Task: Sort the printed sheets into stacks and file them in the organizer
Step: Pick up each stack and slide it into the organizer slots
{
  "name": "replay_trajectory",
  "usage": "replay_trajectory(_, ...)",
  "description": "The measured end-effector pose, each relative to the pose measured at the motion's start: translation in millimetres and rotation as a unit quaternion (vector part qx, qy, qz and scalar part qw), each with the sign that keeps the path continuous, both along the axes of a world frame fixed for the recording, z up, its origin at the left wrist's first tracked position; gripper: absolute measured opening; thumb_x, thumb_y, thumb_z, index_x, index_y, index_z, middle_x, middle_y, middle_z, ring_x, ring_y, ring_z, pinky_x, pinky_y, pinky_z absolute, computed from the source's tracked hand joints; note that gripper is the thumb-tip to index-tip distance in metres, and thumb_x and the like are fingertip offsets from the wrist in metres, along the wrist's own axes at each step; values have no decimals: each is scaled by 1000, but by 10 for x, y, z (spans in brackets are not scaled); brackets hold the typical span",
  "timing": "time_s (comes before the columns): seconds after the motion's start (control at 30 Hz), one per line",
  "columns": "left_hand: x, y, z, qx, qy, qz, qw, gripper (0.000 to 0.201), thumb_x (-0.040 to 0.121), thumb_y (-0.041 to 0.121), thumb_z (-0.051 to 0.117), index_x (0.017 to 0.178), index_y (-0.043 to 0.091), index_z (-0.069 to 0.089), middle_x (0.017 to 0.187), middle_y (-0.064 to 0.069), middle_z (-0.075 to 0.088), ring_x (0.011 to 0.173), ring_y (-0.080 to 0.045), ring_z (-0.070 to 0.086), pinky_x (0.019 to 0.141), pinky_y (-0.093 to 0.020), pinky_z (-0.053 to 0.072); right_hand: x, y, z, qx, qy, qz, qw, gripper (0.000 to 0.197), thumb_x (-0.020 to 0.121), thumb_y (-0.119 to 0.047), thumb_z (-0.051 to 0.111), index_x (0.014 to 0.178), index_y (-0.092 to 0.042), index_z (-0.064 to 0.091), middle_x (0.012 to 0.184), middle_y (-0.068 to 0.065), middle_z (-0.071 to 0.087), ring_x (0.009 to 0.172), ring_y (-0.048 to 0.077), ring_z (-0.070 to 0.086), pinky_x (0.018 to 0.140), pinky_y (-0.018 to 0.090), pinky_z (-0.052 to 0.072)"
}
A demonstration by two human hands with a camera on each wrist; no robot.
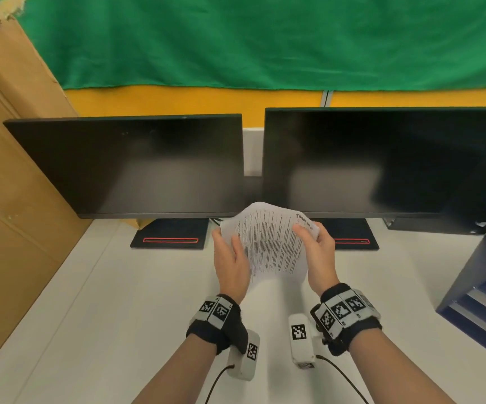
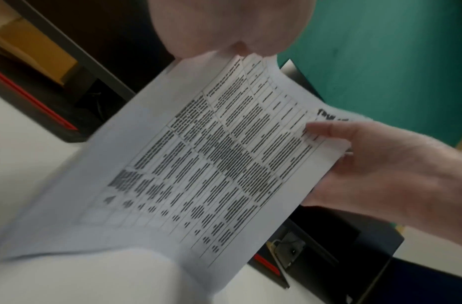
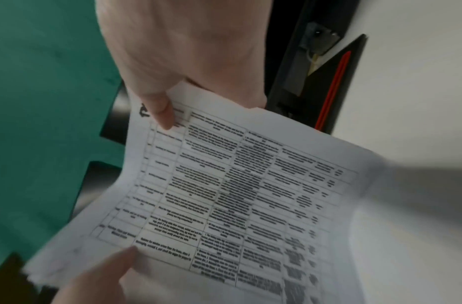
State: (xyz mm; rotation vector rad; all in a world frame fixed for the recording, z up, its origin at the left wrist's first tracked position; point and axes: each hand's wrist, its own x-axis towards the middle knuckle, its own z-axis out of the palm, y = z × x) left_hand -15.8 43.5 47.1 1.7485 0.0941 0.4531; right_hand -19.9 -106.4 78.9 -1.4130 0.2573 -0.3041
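White desk; printed sheets lengthwise away.

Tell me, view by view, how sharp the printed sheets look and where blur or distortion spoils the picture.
Head view: the printed sheets are small, text lines visible but unreadable; wide-angle bending skews the monitors. Left wrist view: motion blur smears the lower left of the sheets, and the left hand is a soft blur. Right wrist view: table rows fairly sharp near the right hand, smeared toward the lower right.
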Motion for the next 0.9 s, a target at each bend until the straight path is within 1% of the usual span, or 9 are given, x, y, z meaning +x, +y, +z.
replay_trajectory(0.17,-14,28,-234,-33,71,-44,996,31,95,10,44,119,24,30,106,1,57,91,-16,59,68,-15,44,43,-81,-154,45,81,28,995,27,80,-11,62,106,-19,59,111,6,65,105,24,61,92,43,48)
replay_trajectory(0.3,130,113,-365,-52,156,-76,983,37,98,8,37,134,16,33,117,-2,53,105,-20,52,90,-27,41,67,-131,-277,24,143,52,988,36,87,-3,50,119,-20,51,120,5,61,110,22,57,97,46,45)
replay_trajectory(0.43,164,-16,-356,22,124,-81,989,32,98,6,33,126,10,48,109,-4,57,101,-20,55,87,-29,43,-117,-255,-214,-2,133,1,991,29,91,2,44,106,-19,57,98,-6,63,88,2,60,65,12,50)
replay_trajectory(0.53,149,-378,-406,152,67,-71,984,27,94,21,35,107,14,57,99,-3,61,91,-22,57,88,-45,49,-459,-510,-137,50,110,-92,989,28,92,3,42,103,-18,58,92,-9,63,80,0,58,51,6,46)
replay_trajectory(0.6,106,-711,-460,229,49,-107,966,20,92,22,38,96,18,57,92,2,61,87,-20,58,89,-49,49,-754,-752,-148,101,103,-149,978,28,93,1,41,107,-17,56,92,-8,62,82,6,59,54,16,49)
replay_trajectory(0.67,-46,-1084,-472,198,59,-221,953,16,95,19,39,97,23,55,87,4,63,80,-18,62,78,-41,56,-1042,-1044,-248,125,110,-203,965,30,93,-1,40,111,-19,55,96,-5,62,87,13,59,62,27,48)
replay_trajectory(0.77,-361,-1596,-467,198,98,-350,910,28,95,15,37,120,23,48,77,-1,67,63,-13,63,60,-32,57,-1467,-1461,-504,110,158,-302,934,28,93,-5,40,110,-21,55,103,2,64,94,24,61,79,42,51)
replay_trajectory(0.83,-568,-1886,-492,233,125,-393,881,38,95,12,36,132,20,39,61,2,56,50,-11,52,49,-23,45,-1759,-1714,-747,88,196,-342,915,25,89,-14,42,109,-24,54,110,5,63,101,29,60,91,51,48)
replay_trajectory(0.9,-777,-2112,-500,238,156,-433,855,44,95,12,36,138,19,32,60,5,50,49,-9,46,49,-25,41,-2014,-1917,-943,61,236,-363,899,23,84,-24,45,107,-26,51,116,9,61,104,31,58,93,56,46)
